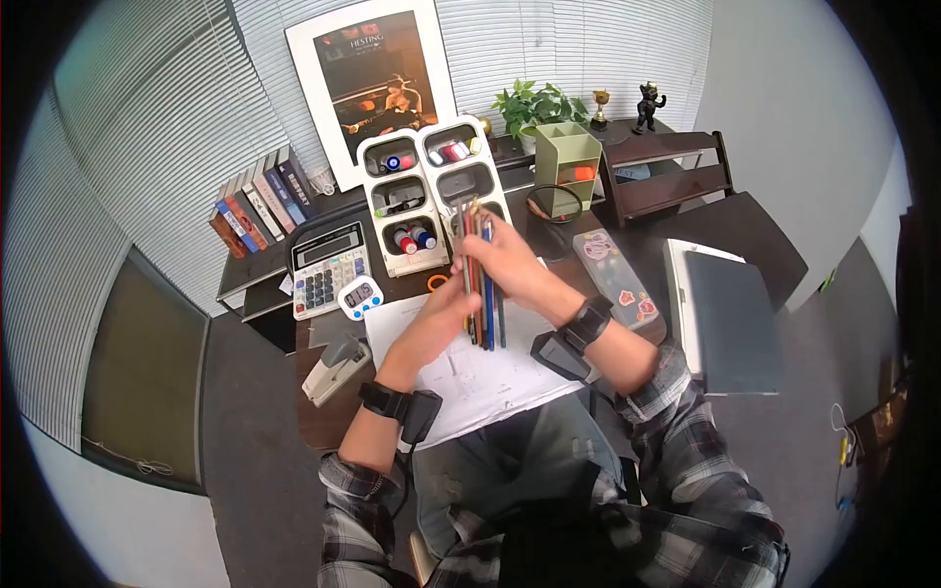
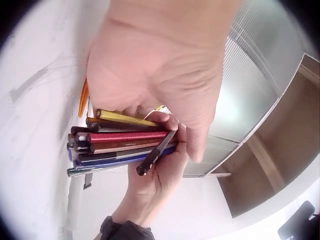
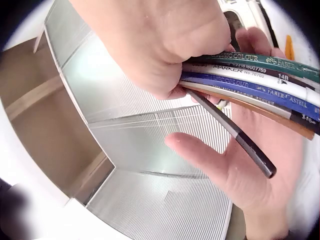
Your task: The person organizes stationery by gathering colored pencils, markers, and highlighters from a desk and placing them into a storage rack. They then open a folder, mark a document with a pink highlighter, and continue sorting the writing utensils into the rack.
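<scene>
Above the papers, my right hand grips a bundle of pencils and pens, their lower ends pointing toward me. In the right wrist view, green and blue pencils and a white marker lie together under the curled right hand, and one dark pencil slants away from the rest. My left hand is beside the bundle, its thumb extended and its fingers behind the pencils. The left wrist view shows red, yellow and blue ones beneath the left palm.
Behind the hands stands a white organizer with markers. A calculator, a timer and a stapler are at left. To the right lie a pencil case and a dark folder; a green holder stands farther back.
</scene>
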`<state>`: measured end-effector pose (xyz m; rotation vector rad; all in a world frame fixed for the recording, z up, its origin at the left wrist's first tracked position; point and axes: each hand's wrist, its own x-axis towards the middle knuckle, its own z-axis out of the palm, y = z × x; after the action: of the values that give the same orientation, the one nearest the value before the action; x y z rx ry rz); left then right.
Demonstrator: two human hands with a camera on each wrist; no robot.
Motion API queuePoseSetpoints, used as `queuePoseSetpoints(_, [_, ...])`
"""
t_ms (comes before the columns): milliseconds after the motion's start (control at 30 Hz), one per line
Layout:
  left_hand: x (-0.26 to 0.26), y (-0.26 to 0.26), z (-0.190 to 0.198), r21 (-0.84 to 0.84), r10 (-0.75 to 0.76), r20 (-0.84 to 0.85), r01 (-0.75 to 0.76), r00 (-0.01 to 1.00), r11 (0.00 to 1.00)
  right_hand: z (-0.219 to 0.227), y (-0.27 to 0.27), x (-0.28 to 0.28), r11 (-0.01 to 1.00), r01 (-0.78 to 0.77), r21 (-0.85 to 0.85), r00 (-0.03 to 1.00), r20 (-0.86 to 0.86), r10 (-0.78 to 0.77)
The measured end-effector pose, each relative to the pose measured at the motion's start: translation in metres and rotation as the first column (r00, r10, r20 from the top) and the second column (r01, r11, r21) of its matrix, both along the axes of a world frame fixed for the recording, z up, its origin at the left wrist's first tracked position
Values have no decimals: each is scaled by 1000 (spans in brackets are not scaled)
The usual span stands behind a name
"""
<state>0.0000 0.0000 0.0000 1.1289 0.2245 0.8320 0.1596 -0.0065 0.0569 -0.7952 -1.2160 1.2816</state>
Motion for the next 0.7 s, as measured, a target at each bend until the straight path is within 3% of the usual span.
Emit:
queuePoseSetpoints(67, [-2,-6,8,68,-40,-294,63,955,996,-6,4,-5,998,-67,-6,997,31,68])
queuePoseSetpoints(200, [1,1,-2,-23,11,-288,-19,958,1000,-5,3,-8,996,-82,30,981,176,76])
queuePoseSetpoints(267, [3,-4,3,-112,36,-238,-65,971,992,11,-4,-2,995,-36,91,900,436,-8])
queuePoseSetpoints(300, [2,-4,7,-115,121,-210,-148,970,982,3,2,4,981,0,196,893,442,-88])
queuePoseSetpoints(333, [1,-3,9,-121,208,-181,-232,961,965,8,-1,12,916,115,384,838,457,-297])
queuePoseSetpoints(367, [-1,0,10,-122,257,-139,-274,956,954,33,-17,21,868,219,445,752,490,-441])
queuePoseSetpoints(400, [-5,0,15,-136,297,-133,-314,946,940,29,-10,35,710,287,643,642,421,-641])
queuePoseSetpoints(433, [-6,1,17,-142,352,-123,-367,928,919,32,-8,52,597,305,742,452,440,-776])
queuePoseSetpoints(533, [-4,3,15,-123,424,-121,-438,897,891,25,3,99,662,273,698,248,614,-750])
queuePoseSetpoints(567, [-3,3,13,-94,444,-131,-457,886,885,19,8,105,662,274,698,247,614,-750])
queuePoseSetpoints(633, [0,2,13,-65,433,-151,-446,889,893,11,15,114,829,251,500,325,763,-558])
queuePoseSetpoints(700, [2,2,12,-31,429,-196,-443,882,896,6,21,114,848,224,480,305,792,-529])
